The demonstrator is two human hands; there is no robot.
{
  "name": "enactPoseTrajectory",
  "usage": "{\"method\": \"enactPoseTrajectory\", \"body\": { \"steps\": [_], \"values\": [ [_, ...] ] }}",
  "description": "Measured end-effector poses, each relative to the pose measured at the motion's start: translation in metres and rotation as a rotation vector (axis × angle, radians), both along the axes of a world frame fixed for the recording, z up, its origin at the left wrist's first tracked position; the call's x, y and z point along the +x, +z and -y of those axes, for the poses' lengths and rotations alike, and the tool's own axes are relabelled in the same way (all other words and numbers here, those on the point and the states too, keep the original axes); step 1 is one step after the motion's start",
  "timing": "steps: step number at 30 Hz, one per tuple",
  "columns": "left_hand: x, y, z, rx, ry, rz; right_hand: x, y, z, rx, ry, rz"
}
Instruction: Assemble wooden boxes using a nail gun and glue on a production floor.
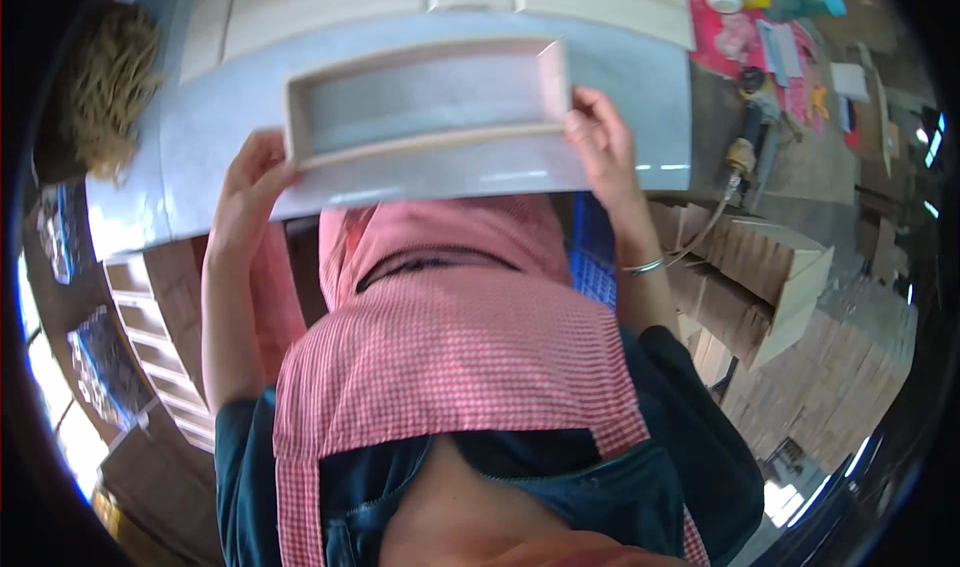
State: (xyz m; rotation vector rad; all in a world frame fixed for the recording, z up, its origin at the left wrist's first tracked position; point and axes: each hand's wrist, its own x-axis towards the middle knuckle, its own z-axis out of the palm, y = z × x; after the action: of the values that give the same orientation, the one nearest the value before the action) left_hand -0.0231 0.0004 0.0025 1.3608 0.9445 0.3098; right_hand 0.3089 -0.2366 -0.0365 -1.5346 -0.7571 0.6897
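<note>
A long, shallow rectangular wooden frame [440, 144] is held level between my two hands, over the near part of a pale blue-grey worktable [640, 97]. Inside its pale walls shows the same blue-grey colour as the table; whether it has a bottom I cannot tell. At the frame's left end, my left hand [250, 182] is closed with thumb and fingers on the near corner. My right hand [605, 147] pinches the right end, its thumb along the near side. Both hands look slightly blurred.
Pale wooden panels [340, 2] lie along the table's far side. Left stands a bundle of tan fibrous strips [115, 87]. A corded tool [742, 152] lies at the right, below bottles and pink cloth [738, 37]. Stacked wooden pieces [820, 377] and a box of boards [745, 267] stand lower right.
</note>
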Motion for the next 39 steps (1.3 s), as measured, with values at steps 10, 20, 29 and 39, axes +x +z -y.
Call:
{"method": "enactPoseTrajectory", "body": {
  "steps": [10, 20, 29, 39],
  "values": [
    [-0.008, -0.003, -0.016, -0.144, -0.054, -0.016, 0.062, 0.009, -0.006, -0.232, 0.284, 0.307],
    [-0.025, 0.017, 0.016, -0.005, 0.463, 0.096, 0.35, 0.006, -0.074, -0.713, -0.631, 1.194],
    [0.099, 0.068, 0.01, 0.499, 0.102, 0.2, 0.297, 0.035, -0.051, -0.306, -0.806, 0.463],
    [0.333, 0.051, 0.079, -0.301, -0.421, 0.524, 0.066, 0.052, -0.059, 0.368, -0.474, 0.129]
  ]
}}
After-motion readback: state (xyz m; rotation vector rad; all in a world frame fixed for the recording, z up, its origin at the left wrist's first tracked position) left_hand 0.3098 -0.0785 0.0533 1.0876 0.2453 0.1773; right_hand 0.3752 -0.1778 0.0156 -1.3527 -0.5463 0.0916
